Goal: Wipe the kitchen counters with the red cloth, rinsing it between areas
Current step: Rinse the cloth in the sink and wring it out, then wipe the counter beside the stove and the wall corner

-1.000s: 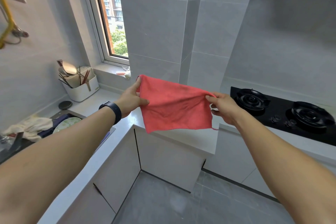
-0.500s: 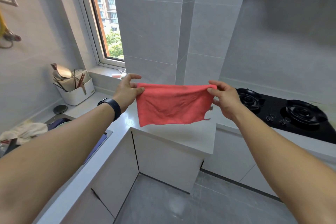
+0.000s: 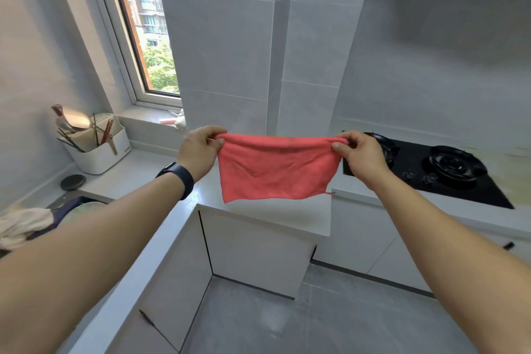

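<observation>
Both hands, left hand (image 3: 198, 151) and right hand (image 3: 360, 155), pinched the red cloth (image 3: 275, 169), now stretched level above the worktop (image 3: 287, 215) corner, ready for wiping.

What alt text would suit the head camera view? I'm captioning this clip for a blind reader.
Two bare hands, left hand and right hand, pinch the top corners of a red cloth, stretched flat in the air above a pale grey corner counter. A black gas hob lies to the right; a white utensil caddy stands left below a window.
</observation>
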Demonstrator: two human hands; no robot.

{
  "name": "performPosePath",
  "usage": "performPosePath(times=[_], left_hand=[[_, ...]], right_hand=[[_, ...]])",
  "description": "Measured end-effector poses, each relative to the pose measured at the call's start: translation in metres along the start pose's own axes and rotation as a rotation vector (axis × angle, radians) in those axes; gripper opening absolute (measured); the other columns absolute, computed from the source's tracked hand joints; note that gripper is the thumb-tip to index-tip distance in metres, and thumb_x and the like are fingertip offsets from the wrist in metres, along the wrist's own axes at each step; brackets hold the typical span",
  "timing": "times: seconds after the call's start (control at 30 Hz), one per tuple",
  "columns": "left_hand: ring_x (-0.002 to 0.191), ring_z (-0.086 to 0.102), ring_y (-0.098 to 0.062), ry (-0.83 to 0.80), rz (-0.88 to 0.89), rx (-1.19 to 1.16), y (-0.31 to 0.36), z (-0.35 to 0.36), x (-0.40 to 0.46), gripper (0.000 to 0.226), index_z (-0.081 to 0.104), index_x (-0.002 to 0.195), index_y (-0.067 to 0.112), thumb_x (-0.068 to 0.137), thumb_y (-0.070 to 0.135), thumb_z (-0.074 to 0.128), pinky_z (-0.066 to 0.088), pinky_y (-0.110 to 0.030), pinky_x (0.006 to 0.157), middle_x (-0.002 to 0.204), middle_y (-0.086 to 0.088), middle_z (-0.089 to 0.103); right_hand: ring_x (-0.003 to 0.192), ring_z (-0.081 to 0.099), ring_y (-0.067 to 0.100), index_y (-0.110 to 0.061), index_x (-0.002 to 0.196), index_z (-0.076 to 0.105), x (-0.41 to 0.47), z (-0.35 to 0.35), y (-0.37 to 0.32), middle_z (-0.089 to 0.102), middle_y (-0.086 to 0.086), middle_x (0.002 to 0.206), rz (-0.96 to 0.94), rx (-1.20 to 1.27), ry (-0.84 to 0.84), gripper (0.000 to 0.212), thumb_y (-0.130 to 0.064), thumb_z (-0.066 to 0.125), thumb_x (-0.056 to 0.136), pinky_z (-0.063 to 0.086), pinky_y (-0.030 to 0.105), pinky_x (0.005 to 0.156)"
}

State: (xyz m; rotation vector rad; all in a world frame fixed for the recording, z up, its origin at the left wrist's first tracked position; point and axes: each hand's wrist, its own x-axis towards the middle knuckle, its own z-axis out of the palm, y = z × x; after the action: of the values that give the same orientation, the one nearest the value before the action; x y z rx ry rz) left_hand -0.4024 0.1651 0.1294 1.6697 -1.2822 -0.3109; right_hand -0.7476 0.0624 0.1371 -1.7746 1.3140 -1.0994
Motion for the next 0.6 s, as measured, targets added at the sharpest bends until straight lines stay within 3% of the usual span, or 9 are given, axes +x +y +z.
performPosePath(times=[0.07, 0.13, 0.23, 0.33, 0.43, 0.6], left_hand=[[0.094, 0.06, -0.021, -0.002, 0.064, 0.105, -0.002, 0.01, 0.0, 0.017, 0.076, 0.11, 0.013, 0.097, 0.009, 0.067, 0.046, -0.029, 0.088, 0.1, -0.002, 0.064], [0.094, 0.056, -0.021, -0.025, 0.06, 0.112, -0.001, 0.022, 0.001, 0.01, 0.075, 0.104, 0.011, 0.097, 0.011, 0.068, 0.044, -0.029, 0.089, 0.105, -0.003, 0.056], [0.105, 0.056, -0.019, -0.133, -0.011, 0.034, 0.004, 0.048, 0.003, 0.01, 0.072, 0.104, 0.013, 0.098, 0.019, 0.067, 0.045, -0.033, 0.099, 0.116, 0.002, 0.057], [0.086, 0.065, -0.023, -0.36, -0.246, -0.183, 0.015, 0.082, -0.008, 0.006, 0.066, 0.095, 0.012, 0.098, 0.014, 0.062, 0.057, -0.037, 0.082, 0.093, -0.004, 0.069], [0.065, 0.068, -0.021, -0.534, -0.468, -0.374, 0.021, 0.116, -0.033, 0.005, 0.063, 0.095, 0.01, 0.097, 0.008, 0.059, 0.064, -0.039, 0.075, 0.087, -0.013, 0.067], [0.073, 0.074, -0.021, -0.672, -0.725, -0.581, 0.048, 0.181, -0.073, 0.011, 0.068, 0.106, 0.006, 0.1, 0.014, 0.062, 0.062, -0.03, 0.064, 0.091, -0.01, 0.071]], right_hand=[[0.091, 0.064, 0.014, -0.018, 0.096, 0.074, -0.007, -0.007, 0.006, 0.067, 0.004, 0.108, 0.003, -0.08, 0.064, 0.001, -0.018, 0.074, 0.095, 0.048, 0.018, 0.075], [0.094, 0.065, 0.018, -0.014, 0.099, 0.074, -0.016, -0.017, 0.011, 0.061, 0.006, 0.118, 0.034, -0.071, 0.099, 0.005, -0.018, 0.073, 0.096, 0.05, 0.011, 0.068], [0.089, 0.066, 0.014, -0.018, 0.095, 0.072, -0.034, -0.038, 0.022, 0.069, 0.003, 0.106, 0.128, -0.007, 0.123, 0.004, -0.017, 0.07, 0.098, 0.051, 0.015, 0.069], [0.08, 0.06, 0.014, -0.023, 0.088, 0.068, -0.049, -0.062, 0.044, 0.068, -0.002, 0.087, 0.273, 0.018, 0.166, 0.01, -0.021, 0.071, 0.097, 0.051, 0.03, 0.08], [0.079, 0.058, 0.021, -0.015, 0.087, 0.066, -0.065, -0.079, 0.067, 0.065, 0.005, 0.081, 0.444, 0.114, 0.217, 0.012, -0.018, 0.071, 0.097, 0.052, 0.037, 0.075], [0.081, 0.058, 0.025, -0.015, 0.085, 0.062, -0.096, -0.106, 0.119, 0.062, 0.014, 0.088, 0.67, 0.196, 0.303, 0.015, -0.02, 0.069, 0.098, 0.051, 0.036, 0.07]])
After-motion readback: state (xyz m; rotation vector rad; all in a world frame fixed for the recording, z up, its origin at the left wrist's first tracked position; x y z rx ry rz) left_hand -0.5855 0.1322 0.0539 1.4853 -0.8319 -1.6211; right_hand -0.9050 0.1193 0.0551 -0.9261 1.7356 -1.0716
